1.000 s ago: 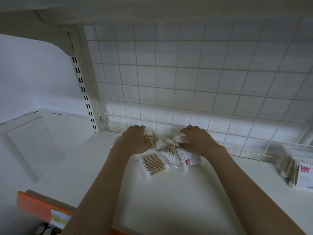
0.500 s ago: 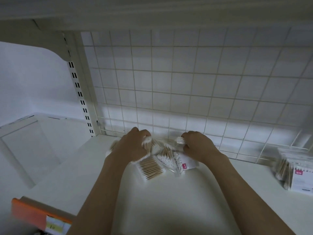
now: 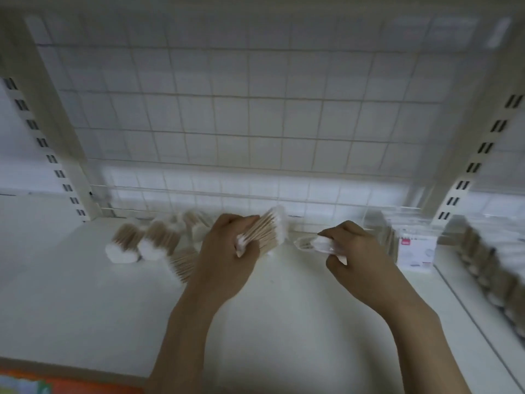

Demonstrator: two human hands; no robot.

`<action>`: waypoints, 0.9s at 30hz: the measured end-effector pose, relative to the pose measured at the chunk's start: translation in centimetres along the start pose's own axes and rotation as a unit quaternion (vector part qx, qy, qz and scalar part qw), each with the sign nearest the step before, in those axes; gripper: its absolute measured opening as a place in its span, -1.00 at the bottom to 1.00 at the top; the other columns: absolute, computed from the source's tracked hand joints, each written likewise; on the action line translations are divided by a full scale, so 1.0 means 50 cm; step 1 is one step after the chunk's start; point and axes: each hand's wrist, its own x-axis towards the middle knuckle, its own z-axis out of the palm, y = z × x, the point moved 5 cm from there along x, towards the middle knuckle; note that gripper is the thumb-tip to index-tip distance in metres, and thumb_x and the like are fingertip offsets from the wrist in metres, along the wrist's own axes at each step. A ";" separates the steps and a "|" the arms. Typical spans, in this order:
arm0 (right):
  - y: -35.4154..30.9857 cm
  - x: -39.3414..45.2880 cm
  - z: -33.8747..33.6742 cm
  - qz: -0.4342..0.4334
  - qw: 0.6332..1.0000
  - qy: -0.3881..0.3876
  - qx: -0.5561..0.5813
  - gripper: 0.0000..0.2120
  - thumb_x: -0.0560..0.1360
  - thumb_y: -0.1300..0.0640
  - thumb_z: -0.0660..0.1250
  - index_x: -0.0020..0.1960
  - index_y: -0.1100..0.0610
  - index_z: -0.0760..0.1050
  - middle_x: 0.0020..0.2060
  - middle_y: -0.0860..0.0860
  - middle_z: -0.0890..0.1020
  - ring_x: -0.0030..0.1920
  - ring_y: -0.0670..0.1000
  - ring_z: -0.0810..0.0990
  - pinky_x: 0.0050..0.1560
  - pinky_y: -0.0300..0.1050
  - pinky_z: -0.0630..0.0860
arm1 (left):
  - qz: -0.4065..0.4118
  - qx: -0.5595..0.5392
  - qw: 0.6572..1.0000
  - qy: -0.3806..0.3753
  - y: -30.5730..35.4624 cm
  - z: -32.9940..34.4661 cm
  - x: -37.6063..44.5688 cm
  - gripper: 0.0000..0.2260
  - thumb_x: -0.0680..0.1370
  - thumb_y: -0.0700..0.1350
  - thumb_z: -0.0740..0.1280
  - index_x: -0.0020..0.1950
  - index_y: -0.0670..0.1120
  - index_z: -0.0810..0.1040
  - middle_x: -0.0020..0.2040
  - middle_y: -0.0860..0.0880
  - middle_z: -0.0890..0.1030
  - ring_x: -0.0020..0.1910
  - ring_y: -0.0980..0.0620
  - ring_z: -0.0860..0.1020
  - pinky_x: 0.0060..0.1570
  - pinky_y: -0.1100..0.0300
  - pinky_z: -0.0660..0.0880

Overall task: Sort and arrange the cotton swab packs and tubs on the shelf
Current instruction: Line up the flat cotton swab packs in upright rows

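Note:
My left hand (image 3: 227, 251) grips a clear pack of wooden cotton swabs (image 3: 267, 230), lifted a little above the white shelf (image 3: 85, 308) near the back grid. My right hand (image 3: 352, 257) pinches another small clear swab pack (image 3: 321, 244) just to its right. To the left, several swab packs (image 3: 147, 241) lie in a loose cluster by the back left corner. One more pack (image 3: 183, 264) lies partly behind my left wrist. A row of packs with a red-marked label (image 3: 416, 251) stands at the back right. The frame is blurred by motion.
A white wire grid (image 3: 255, 123) closes the back of the shelf. Slotted uprights (image 3: 51, 155) stand at both sides. Another row of swab packs (image 3: 488, 268) runs along the neighbouring shelf section at the right. An orange price strip (image 3: 56, 385) edges the front.
My view has swung to the right. Both hands have lifted out of the pile, each holding a pack, and now sit right of the cluster.

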 end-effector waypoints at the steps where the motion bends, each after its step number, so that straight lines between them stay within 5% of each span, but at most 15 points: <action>1: 0.016 -0.016 -0.012 0.010 1.000 0.004 0.001 -0.63 0.41 0.34 0.28 0.17 0.09 0.52 -0.04 -0.07 0.50 -0.03 -0.06 0.49 -0.09 -0.36 0.35 | 0.006 -0.033 0.999 -0.007 0.017 0.023 -0.008 -0.72 0.45 -0.26 0.34 0.13 -0.04 0.57 -0.05 0.16 0.50 -0.09 0.28 0.50 -0.13 0.58 0.32; 5: 0.077 -0.077 -0.060 0.052 0.998 0.028 -0.014 -0.61 0.41 0.33 0.31 0.21 0.09 0.49 0.03 -0.05 0.56 0.03 -0.02 0.53 -0.02 -0.29 0.37 | -0.004 -0.109 0.992 -0.063 0.071 0.110 -0.037 -0.64 0.40 -0.33 0.35 -0.06 0.16 0.51 -0.13 0.18 0.60 -0.15 0.27 0.54 -0.22 0.48 0.41; 10: 0.147 -0.138 -0.116 0.104 0.993 0.042 -0.026 -0.69 0.41 0.31 0.32 0.11 0.06 0.47 -0.09 -0.01 0.60 -0.03 0.03 0.55 -0.08 -0.14 0.44 | -0.034 -0.130 0.985 -0.106 0.110 0.191 -0.052 -0.74 0.38 -0.28 0.34 -0.11 0.08 0.45 -0.18 0.09 0.57 -0.30 0.18 0.52 -0.41 0.42 0.37; 14: 0.187 -0.151 -0.145 0.116 0.992 0.042 -0.041 -0.74 0.41 0.32 0.32 0.06 0.11 0.47 -0.10 0.06 0.62 -0.03 0.09 0.56 -0.05 0.01 0.48 | -0.031 -0.113 0.986 -0.120 0.130 0.228 -0.056 -0.55 0.43 -0.22 0.31 0.16 0.26 0.36 -0.12 0.10 0.46 -0.27 0.14 0.47 -0.34 0.44 0.37; 17: 0.209 -0.145 -0.159 0.108 0.992 0.032 -0.053 -0.77 0.42 0.33 0.31 0.04 0.12 0.50 -0.11 0.03 0.61 -0.05 0.07 0.56 -0.09 -0.08 0.45 | -0.022 -0.081 0.989 -0.121 0.135 0.247 -0.061 -0.53 0.46 -0.23 0.29 0.30 0.17 0.39 -0.03 0.07 0.45 -0.10 0.19 0.45 -0.22 0.48 0.35; 22: 0.252 -0.119 -0.164 0.104 0.991 0.007 -0.082 -0.72 0.44 0.32 0.32 0.13 0.13 0.56 0.03 0.04 0.54 0.00 0.08 0.57 -0.02 -0.19 0.42 | -0.051 -0.102 0.989 -0.098 0.135 0.260 -0.065 -0.64 0.43 -0.25 0.30 0.03 0.19 0.36 -0.01 0.12 0.47 -0.21 0.07 0.52 -0.38 0.41 0.33; 27: 0.278 -0.084 -0.145 0.083 0.993 -0.014 -0.081 -0.66 0.44 0.28 0.35 0.19 0.09 0.55 0.05 0.04 0.55 0.09 0.08 0.52 0.10 -0.07 0.47 | -0.081 -0.117 0.986 -0.085 0.133 0.264 -0.064 -0.72 0.44 -0.27 0.31 -0.05 0.09 0.35 -0.03 0.17 0.50 -0.17 0.07 0.57 -0.44 0.39 0.35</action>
